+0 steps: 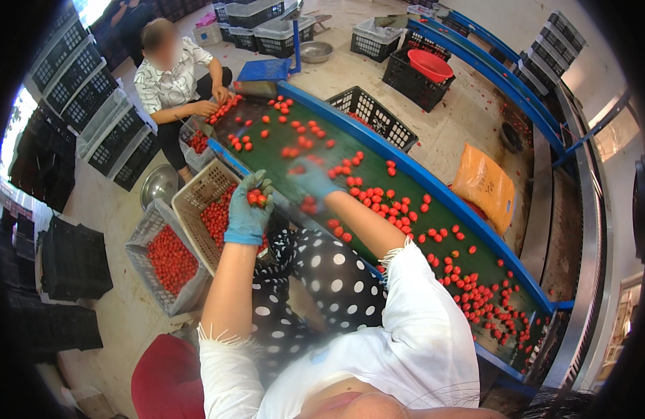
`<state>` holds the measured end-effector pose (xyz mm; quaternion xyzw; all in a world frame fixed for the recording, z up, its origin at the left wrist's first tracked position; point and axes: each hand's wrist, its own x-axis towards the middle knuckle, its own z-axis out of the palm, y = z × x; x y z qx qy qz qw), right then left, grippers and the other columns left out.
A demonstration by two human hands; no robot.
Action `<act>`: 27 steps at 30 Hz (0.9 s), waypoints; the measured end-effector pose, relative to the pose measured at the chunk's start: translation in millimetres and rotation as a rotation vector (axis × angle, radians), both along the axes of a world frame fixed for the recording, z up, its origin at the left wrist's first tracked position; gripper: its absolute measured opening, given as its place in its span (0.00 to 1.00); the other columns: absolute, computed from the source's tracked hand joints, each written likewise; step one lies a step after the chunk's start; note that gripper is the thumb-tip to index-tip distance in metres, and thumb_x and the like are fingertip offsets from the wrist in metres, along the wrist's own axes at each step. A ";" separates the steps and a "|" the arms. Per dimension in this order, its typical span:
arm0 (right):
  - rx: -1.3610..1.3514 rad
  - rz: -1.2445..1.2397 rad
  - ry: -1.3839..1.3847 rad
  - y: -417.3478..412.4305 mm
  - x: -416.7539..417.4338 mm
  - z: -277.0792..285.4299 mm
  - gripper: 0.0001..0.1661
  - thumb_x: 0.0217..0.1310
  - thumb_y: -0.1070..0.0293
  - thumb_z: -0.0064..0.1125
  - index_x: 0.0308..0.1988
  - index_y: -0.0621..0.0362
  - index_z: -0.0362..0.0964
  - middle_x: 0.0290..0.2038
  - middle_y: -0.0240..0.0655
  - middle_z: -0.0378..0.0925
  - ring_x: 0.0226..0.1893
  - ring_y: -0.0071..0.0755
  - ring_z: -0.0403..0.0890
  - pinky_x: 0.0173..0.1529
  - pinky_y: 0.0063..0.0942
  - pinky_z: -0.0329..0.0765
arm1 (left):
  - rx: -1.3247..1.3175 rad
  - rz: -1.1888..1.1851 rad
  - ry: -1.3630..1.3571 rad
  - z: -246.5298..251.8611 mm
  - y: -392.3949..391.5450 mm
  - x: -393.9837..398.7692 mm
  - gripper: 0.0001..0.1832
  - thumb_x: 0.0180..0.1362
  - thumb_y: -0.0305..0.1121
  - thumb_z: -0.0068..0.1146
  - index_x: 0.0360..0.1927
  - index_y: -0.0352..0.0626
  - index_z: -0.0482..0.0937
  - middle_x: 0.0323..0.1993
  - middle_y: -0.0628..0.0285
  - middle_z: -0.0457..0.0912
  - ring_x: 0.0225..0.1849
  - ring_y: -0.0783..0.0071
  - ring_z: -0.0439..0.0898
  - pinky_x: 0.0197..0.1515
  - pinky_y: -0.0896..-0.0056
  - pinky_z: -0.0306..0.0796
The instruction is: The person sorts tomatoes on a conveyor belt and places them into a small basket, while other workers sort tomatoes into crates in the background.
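My left hand point(247, 209), in a blue glove, cups a few red cherry tomatoes point(257, 198) above the beige plastic crate point(197, 196). More small tomatoes point(216, 214) fill part of that crate. My right hand point(313, 179), gloved too, is blurred over the green conveyor belt point(273, 146). Red tomatoes lie at its fingertips, but the blur hides whether any are gripped. Loose cherry tomatoes point(380, 201) are scattered along the belt, densest towards its lower right end.
Blue rails point(354, 131) edge the belt. A lined crate of tomatoes point(170, 259) stands at left, near a metal bowl point(160, 186). A co-worker point(178, 89) handles tomatoes at the belt's far end. Beyond the belt are a black crate point(372, 118) and an orange bag point(484, 186).
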<state>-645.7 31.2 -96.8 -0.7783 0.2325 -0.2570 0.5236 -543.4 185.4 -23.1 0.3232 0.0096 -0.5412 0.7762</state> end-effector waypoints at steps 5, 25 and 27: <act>-0.216 0.132 -0.166 61.7 2.7 109.3 0.25 0.46 0.48 0.58 0.43 0.51 0.72 0.38 0.37 0.74 0.46 0.35 0.71 0.49 0.32 0.68 | -0.059 0.084 0.175 19.6 -7.6 -19.2 0.18 0.56 0.44 0.49 0.42 0.42 0.72 0.35 0.60 0.76 0.34 0.68 0.76 0.33 0.69 0.75; -0.534 -0.230 0.403 -71.3 -23.7 -52.5 0.13 0.48 0.64 0.53 0.38 0.43 0.75 0.36 0.35 0.75 0.43 0.43 0.70 0.47 0.43 0.65 | -0.418 0.071 0.247 22.4 14.0 3.6 0.23 0.57 0.44 0.44 0.49 0.37 0.70 0.41 0.47 0.75 0.35 0.63 0.77 0.28 0.73 0.74; -0.321 -0.201 0.316 -69.5 -16.4 -55.0 0.13 0.48 0.65 0.52 0.38 0.45 0.75 0.35 0.38 0.74 0.41 0.45 0.71 0.46 0.41 0.67 | -0.416 0.075 0.244 21.2 15.4 4.6 0.23 0.57 0.44 0.45 0.49 0.37 0.70 0.41 0.47 0.75 0.35 0.63 0.77 0.29 0.73 0.74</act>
